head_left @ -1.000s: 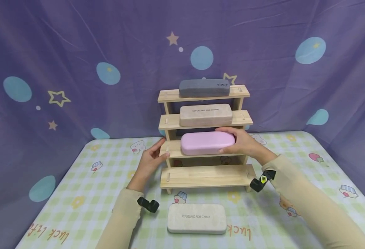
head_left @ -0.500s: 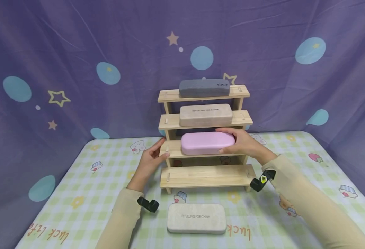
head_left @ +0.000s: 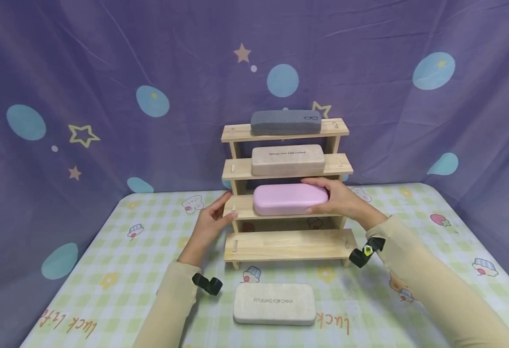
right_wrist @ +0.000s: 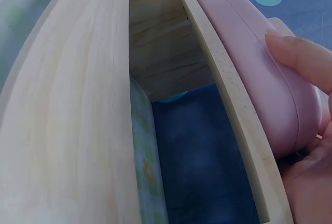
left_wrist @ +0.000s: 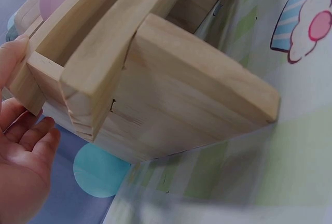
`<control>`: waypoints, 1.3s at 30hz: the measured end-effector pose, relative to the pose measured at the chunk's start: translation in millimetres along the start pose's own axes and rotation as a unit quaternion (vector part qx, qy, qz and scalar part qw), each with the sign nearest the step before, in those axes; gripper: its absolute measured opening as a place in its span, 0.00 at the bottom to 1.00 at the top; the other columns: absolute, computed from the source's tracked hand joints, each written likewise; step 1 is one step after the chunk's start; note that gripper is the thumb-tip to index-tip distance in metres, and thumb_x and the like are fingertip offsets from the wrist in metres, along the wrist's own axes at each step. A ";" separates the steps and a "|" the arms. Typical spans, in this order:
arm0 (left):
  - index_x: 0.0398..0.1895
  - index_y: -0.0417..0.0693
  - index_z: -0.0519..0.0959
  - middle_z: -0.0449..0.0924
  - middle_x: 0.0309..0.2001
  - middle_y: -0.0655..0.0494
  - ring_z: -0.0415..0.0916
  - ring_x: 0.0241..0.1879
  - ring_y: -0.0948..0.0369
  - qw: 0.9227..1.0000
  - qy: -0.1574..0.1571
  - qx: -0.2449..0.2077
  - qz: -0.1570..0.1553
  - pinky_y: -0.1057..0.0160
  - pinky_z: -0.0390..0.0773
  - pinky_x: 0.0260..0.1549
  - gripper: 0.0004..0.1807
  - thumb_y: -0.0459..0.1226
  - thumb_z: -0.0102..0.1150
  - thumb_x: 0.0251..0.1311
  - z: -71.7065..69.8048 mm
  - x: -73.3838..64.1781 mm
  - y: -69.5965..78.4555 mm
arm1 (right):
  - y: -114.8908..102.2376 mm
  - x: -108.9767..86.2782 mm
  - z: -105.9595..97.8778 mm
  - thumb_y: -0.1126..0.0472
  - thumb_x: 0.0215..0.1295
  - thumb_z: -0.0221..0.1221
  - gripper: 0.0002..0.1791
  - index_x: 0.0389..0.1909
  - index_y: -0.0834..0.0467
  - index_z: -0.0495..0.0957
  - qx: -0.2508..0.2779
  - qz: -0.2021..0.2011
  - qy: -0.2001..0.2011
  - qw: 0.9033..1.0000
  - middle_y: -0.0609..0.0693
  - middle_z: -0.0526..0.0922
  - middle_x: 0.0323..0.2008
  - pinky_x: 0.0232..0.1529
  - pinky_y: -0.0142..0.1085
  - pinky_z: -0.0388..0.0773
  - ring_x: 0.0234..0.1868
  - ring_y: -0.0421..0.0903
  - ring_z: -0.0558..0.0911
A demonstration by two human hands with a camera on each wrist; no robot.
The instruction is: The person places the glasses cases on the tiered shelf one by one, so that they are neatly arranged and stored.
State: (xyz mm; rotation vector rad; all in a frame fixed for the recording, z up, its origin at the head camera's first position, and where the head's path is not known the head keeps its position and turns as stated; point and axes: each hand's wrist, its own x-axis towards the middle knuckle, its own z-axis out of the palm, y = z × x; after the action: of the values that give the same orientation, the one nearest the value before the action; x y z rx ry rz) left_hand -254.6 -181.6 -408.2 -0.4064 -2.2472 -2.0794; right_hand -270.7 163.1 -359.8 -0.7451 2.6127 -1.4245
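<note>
A pink glasses case [head_left: 290,199] lies on the second-lowest step of a wooden tiered shelf [head_left: 290,245]. My right hand [head_left: 346,203] holds its right end, thumb on the front and fingers behind. In the right wrist view the thumb presses the pink case [right_wrist: 254,63] near its seam. My left hand [head_left: 208,229] grips the left end of that same step. The left wrist view has the thumb on top of the board and the curled fingers [left_wrist: 33,136] beside and below it.
A grey-blue glasses case [head_left: 286,122] sits on the top step, a beige case [head_left: 288,160] on the step below. Another pale case [head_left: 274,304] lies on the checked tablecloth [head_left: 120,261] in front of the shelf. A purple curtain [head_left: 185,63] hangs behind.
The view has shifted very slightly. Both hands and the pink glasses case stay in the same places.
</note>
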 end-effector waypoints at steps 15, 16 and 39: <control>0.67 0.35 0.62 0.59 0.69 0.45 0.61 0.66 0.52 1.000 -0.005 -0.001 0.000 0.71 0.66 0.60 0.33 0.26 0.61 0.56 -1.3 1.8 -1.3 | 3.4 -18.5 -4.7 0.70 0.51 0.68 0.40 0.66 0.65 0.63 0.135 -0.019 0.004 0.991 0.62 0.59 0.68 0.52 0.22 0.73 0.61 0.54 0.68; 0.67 0.35 0.62 0.59 0.69 0.45 0.61 0.66 0.52 1.000 -0.006 -0.001 0.000 0.71 0.66 0.60 0.33 0.27 0.61 0.56 -1.2 1.7 -1.2 | 3.8 -20.7 -5.7 0.70 0.52 0.67 0.39 0.66 0.66 0.62 0.143 -0.020 0.007 0.989 0.62 0.59 0.68 0.54 0.22 0.72 0.63 0.55 0.66; 0.67 0.34 0.62 0.59 0.69 0.45 0.61 0.66 0.51 1.000 -0.002 -0.008 0.004 0.73 0.67 0.59 0.34 0.25 0.60 0.56 -0.6 1.1 -2.8 | -10.0 -84.8 9.2 0.73 0.59 0.60 0.30 0.63 0.70 0.64 0.186 -0.072 0.041 0.979 0.54 0.67 0.65 0.64 0.26 0.63 0.64 0.33 0.65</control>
State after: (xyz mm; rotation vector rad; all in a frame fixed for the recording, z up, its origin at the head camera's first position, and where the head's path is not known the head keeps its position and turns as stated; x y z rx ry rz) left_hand -256.4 -182.2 -410.7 -0.4189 -2.2290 -2.0957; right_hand -189.7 189.5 -370.7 -0.8498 2.2787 -1.9483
